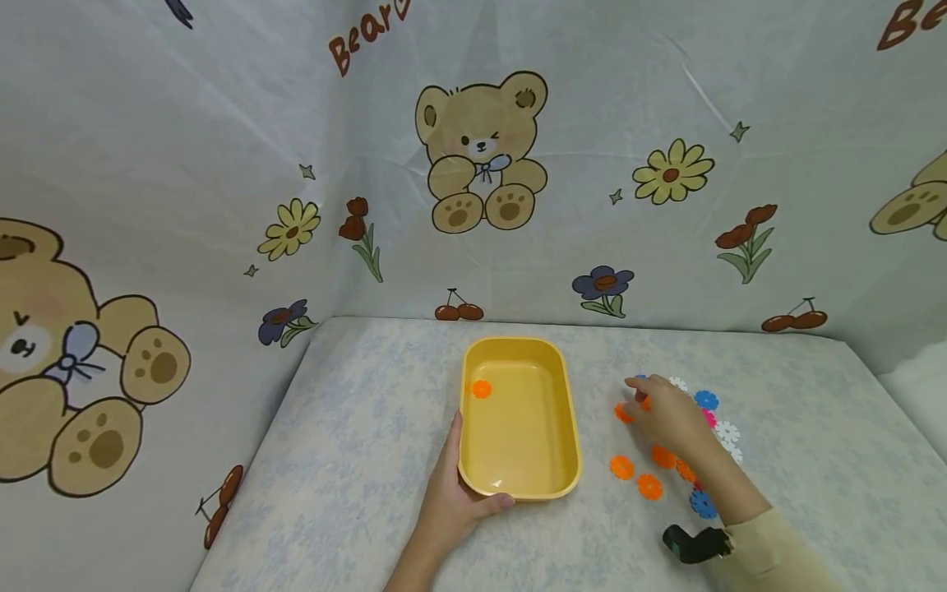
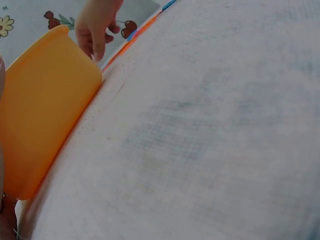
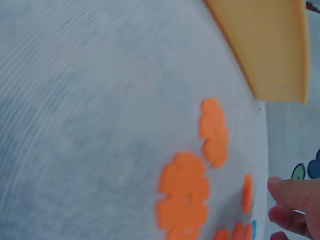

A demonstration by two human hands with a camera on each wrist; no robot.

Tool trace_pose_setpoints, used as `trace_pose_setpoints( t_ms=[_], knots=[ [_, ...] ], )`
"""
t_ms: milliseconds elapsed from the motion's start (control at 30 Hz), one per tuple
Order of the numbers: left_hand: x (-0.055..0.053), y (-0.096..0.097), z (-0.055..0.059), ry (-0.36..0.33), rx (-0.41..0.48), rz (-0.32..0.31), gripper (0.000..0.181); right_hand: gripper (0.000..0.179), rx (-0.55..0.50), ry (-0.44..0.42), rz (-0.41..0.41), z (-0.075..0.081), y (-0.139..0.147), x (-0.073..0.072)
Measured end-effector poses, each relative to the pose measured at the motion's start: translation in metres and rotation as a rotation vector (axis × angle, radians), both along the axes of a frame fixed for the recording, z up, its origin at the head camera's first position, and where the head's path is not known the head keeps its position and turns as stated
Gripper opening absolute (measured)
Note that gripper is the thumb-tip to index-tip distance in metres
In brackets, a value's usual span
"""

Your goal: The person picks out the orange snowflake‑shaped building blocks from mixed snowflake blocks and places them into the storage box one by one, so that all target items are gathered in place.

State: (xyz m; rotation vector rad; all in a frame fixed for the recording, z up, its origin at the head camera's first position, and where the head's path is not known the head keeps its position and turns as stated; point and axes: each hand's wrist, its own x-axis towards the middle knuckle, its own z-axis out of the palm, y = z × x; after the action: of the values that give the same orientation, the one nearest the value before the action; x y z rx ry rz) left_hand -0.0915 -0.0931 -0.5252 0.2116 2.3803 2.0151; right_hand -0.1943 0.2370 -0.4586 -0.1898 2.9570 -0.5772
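Observation:
A yellow plastic tray (image 1: 518, 485) lies on the table with one orange flower-shaped disc (image 1: 482, 389) inside. My left hand (image 1: 455, 493) grips its near left corner, thumb at the front rim and fingers along the left side. The tray's outer wall (image 2: 45, 110) fills the left of the left wrist view. To the right of the tray, my right hand (image 1: 666, 415) is over a scatter of flower discs, fingers loosely bent. An orange disc (image 1: 646, 404) shows beside its fingers. In the right wrist view, nothing shows between thumb and fingers, and orange discs (image 3: 184, 190) lie nearby.
More discs lie around the right hand: blue (image 1: 706, 400), white (image 1: 728, 432), pink (image 1: 710, 418) and several orange ones (image 1: 621, 468). A black device (image 1: 695, 544) is strapped at the right wrist. Bear-printed cloth (image 1: 481, 271) stands behind the table.

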Motion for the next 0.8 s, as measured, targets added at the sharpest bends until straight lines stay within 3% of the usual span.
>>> trace_pose_setpoints(
  t_ms=[233,800],
  knots=[
    [-0.001,0.000,0.003,-0.011,-0.030,0.003,0.128,0.040,0.036,-0.022,0.040,-0.015,0.011,0.002],
    [0.000,-0.001,0.004,-0.018,-0.010,-0.001,0.130,0.033,-0.104,-0.058,0.028,-0.022,0.012,0.002]
  ],
)
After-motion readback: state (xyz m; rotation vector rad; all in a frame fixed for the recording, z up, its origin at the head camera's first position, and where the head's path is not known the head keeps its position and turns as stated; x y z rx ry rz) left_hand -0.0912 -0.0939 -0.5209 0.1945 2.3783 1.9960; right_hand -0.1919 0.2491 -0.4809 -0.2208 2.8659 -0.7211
